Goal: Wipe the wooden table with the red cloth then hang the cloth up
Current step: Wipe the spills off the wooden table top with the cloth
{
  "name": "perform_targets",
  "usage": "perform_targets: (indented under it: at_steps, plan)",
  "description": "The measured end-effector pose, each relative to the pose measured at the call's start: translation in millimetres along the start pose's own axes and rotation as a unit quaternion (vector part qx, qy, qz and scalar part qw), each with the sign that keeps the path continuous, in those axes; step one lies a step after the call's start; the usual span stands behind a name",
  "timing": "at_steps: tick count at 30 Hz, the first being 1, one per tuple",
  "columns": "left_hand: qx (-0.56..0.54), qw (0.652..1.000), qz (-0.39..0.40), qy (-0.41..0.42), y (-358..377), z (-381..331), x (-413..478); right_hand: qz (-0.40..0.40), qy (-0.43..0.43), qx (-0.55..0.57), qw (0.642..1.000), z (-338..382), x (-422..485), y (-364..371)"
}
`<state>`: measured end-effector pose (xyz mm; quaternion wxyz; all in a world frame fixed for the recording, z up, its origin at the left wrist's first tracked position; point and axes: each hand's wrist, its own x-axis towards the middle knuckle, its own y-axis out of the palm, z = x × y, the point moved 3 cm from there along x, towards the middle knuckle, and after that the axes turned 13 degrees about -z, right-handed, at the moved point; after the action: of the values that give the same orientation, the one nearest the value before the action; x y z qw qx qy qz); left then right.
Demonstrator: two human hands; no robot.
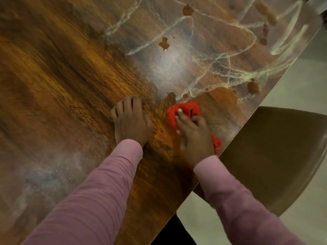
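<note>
The wooden table (62, 76) fills most of the view, its edge running diagonally at the right. A bunched red cloth (184, 110) lies on it near that edge. My right hand (194, 137) presses down on the cloth, fingers curled into its folds; part of the cloth sticks out behind the hand. My left hand (131, 121) rests flat on the bare wood just left of the cloth, fingers spread. Beyond the cloth the surface carries whitish smears (203, 55) and brown blotches (163, 43).
A brown chair seat (269, 156) sits beside the table edge at the right. Pale floor (300, 85) shows past the edge. More brown spots (253, 87) dot the far right of the tabletop. The image is blurred by motion.
</note>
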<state>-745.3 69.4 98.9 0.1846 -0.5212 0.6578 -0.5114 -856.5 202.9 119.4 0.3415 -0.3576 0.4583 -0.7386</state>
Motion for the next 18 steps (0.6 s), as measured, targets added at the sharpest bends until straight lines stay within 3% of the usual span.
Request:
perform_targets:
  at_steps: [3,8,11,16,18]
  plan:
    - [0.002,1.0,-0.011,-0.001,1,1,-1,0.058,-0.11,-0.017,0.992,-14,7,-5]
    - [-0.003,0.999,-0.028,-0.018,2,2,0,-0.01,-0.013,-0.07,0.997,-69,74,-22]
    - [0.0,0.998,-0.049,-0.041,3,4,0,-0.008,0.012,-0.054,0.998,-62,78,-19]
    - [0.022,0.996,-0.069,-0.045,5,4,0,0.059,-0.181,0.026,0.981,-7,22,-8]
    - [0.034,0.995,-0.082,-0.047,5,5,-1,0.064,-0.218,0.026,0.973,-16,30,-8]
